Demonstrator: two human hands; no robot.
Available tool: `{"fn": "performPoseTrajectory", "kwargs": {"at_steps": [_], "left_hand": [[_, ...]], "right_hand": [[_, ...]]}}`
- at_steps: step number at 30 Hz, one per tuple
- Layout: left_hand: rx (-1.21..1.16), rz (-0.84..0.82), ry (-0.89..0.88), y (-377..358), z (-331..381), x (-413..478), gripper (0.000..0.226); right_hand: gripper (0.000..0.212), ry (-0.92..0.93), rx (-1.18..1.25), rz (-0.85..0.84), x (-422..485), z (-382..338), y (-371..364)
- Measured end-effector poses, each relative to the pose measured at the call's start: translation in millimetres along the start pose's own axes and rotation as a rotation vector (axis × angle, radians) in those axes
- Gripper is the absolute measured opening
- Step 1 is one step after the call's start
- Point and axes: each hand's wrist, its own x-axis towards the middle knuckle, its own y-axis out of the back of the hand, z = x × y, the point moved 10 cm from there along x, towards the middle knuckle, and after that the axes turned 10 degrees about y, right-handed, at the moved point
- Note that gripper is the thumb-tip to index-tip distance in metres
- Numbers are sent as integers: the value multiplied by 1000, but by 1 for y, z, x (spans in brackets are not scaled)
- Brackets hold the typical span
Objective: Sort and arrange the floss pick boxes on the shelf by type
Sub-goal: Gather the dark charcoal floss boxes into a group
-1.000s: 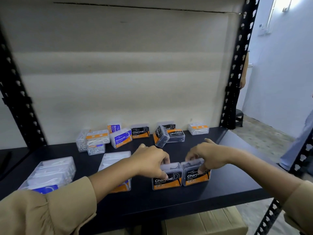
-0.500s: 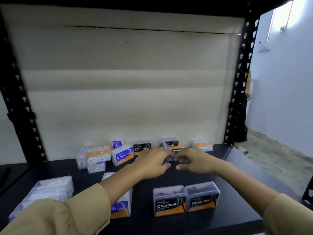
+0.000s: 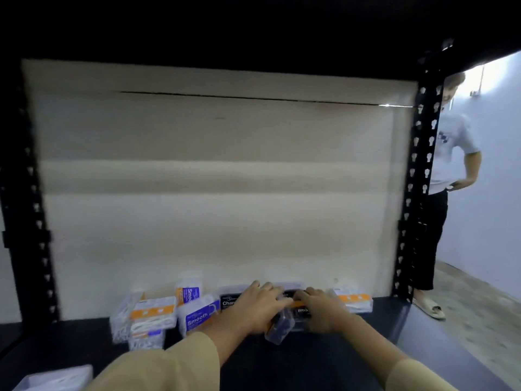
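Observation:
Both my hands reach to the back of the black shelf [image 3: 284,365]. My left hand [image 3: 260,309] grips a tilted Charcoal floss pick box [image 3: 279,329], clear with a black and orange label. Just right of it, my right hand [image 3: 321,313] curls over a second Charcoal box [image 3: 301,309] lying flat. A third Charcoal box [image 3: 227,299] stands behind my left hand. Further left are a blue Smooth box [image 3: 200,316], an upright Smooth box [image 3: 188,294] and clear orange-labelled boxes [image 3: 152,313]. An orange-labelled box [image 3: 353,300] sits at the far right.
A pale board [image 3: 214,193] closes the back of the shelf. Black perforated posts [image 3: 415,193] stand at both sides, and a dark shelf hangs overhead. A clear box [image 3: 53,376] lies at the front left. A person [image 3: 448,170] stands behind the right post.
Both hands let go of the two front Charcoal boxes and moved to the back row, where they now hold two Charcoal boxes. The camera tilted up, so the front boxes left the view.

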Motion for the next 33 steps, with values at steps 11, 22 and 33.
{"fn": "performPoseTrajectory", "kwargs": {"at_steps": [11, 22, 33], "left_hand": [[89, 79, -33, 4, 0, 3, 46], [-6, -128, 104, 0, -31, -13, 39], [-263, -243, 215, -3, -44, -33, 39]], "right_hand": [[70, -20, -94, -59, 9, 8, -5], [47, -22, 160, -190, -12, 7, -7], [34, -151, 442, -217, -45, 11, 0]]}}
